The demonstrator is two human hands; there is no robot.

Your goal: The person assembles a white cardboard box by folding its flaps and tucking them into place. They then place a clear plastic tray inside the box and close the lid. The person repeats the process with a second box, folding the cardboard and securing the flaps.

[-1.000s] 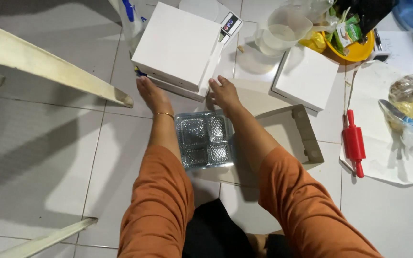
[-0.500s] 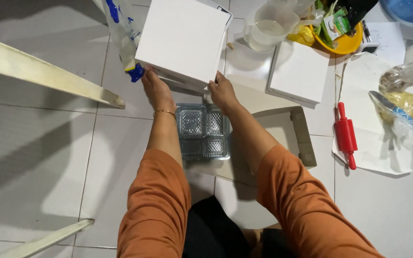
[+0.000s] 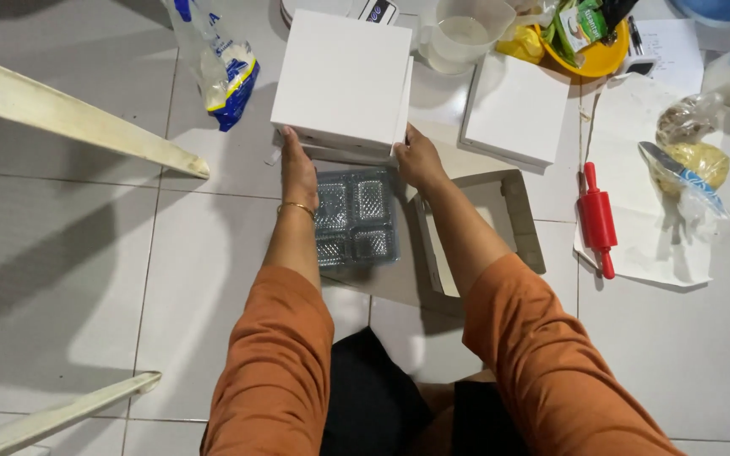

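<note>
A stack of white square boxes (image 3: 344, 80) rests on the tiled floor ahead of me. My left hand (image 3: 297, 169) grips the stack's near left corner and my right hand (image 3: 420, 156) grips its near right corner. Between my forearms lies a clear plastic tray (image 3: 355, 219) with several compartments, sitting on an opened flat cardboard box (image 3: 521, 224).
Another white box (image 3: 517, 110) lies to the right. A red rolling pin (image 3: 597, 215) sits on white paper beside bagged dough (image 3: 694, 165). A plastic bag (image 3: 221, 72), a clear jug (image 3: 466, 29) and a yellow bowl (image 3: 593, 55) stand behind. A pale wooden leg (image 3: 69, 118) crosses at left.
The view has shifted, so the boxes and hands sit lower in the picture. Both hands still hold the near corners of the stack, which looks slightly raised.
</note>
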